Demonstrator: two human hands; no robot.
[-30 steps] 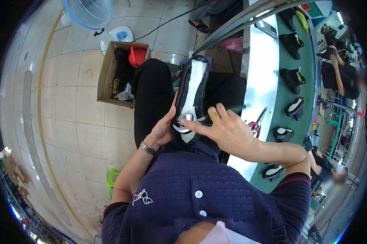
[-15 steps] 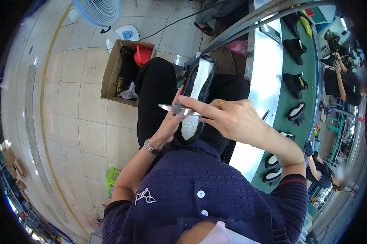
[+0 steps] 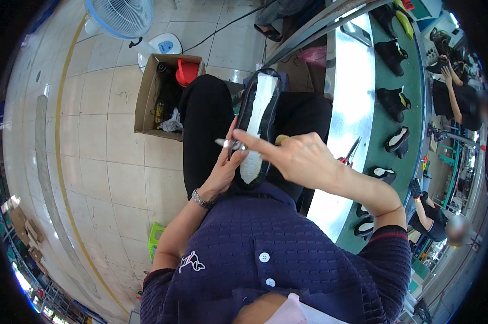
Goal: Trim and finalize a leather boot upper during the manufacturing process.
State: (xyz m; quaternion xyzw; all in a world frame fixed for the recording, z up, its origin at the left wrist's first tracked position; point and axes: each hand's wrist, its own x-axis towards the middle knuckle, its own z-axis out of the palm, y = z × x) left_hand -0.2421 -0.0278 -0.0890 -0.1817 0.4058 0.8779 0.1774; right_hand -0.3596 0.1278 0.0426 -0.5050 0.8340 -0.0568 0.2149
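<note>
A black shoe (image 3: pixel 263 108) lies upside down above my lap, its pale underside facing up and its length running away from me. My left hand (image 3: pixel 225 168) grips the shoe's left side near the close end, thumb along the edge. My right hand (image 3: pixel 303 159) reaches across the shoe from the right, index finger stretched to the left. Under its fingers is a shiny metal blade (image 3: pixel 222 142), its tip past the shoe's left edge. A yellowish piece (image 3: pixel 281 139) shows beside the right knuckles; its kind is unclear.
To my right runs a metal ledge (image 3: pixel 352 81) with red-handled scissors (image 3: pixel 350 155) on it. Beyond is a green conveyor belt (image 3: pixel 387 121) bearing several black shoes. A cardboard box (image 3: pixel 145 102) stands left of my knee, near a blue fan (image 3: pixel 122 16). Other people work at the far right.
The blade has turned and now shows less of its length. My right hand has shifted slightly left. The scissors on the ledge, mostly hidden before, now show. Belt shoes have shifted a little.
</note>
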